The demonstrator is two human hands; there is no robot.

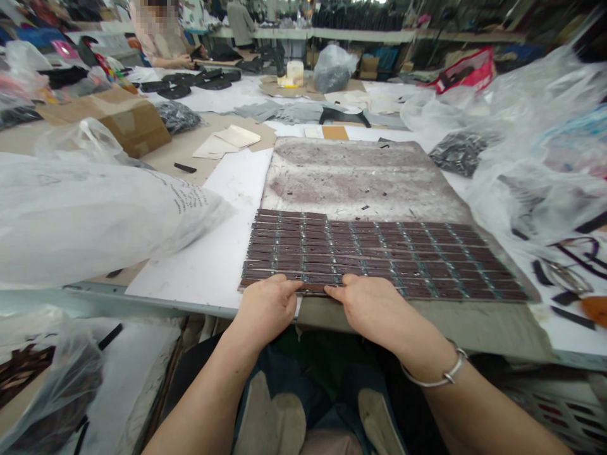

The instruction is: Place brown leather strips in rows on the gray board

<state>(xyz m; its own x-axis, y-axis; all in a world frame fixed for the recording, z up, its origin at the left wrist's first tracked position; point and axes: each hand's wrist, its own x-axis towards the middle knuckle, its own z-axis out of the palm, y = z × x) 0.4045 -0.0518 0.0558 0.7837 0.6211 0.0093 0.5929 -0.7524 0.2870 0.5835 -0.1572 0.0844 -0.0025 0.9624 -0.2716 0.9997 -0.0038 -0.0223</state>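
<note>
My left hand (269,306) is at the front edge of the board, its fingers curled and the index fingertip pressed on a narrow brown strip (315,287). Facing it, my right hand (372,309) is closed too, with its fingertips on the same strip a short way to the right. The thumbs are mostly hidden. Rows of similar dark brown strips (374,253) with shiny grey-green joints lie side by side across the near part of a stained board (351,180). The far part of that board is bare apart from small dark scraps.
A full white plastic bag (95,218) lies left, before a cardboard box (111,120). Clear bags (521,164) crowd the right, near scissors (564,275). Behind are a white tub (294,72) and a person (161,35). The table edge (199,304) runs close to my wrists.
</note>
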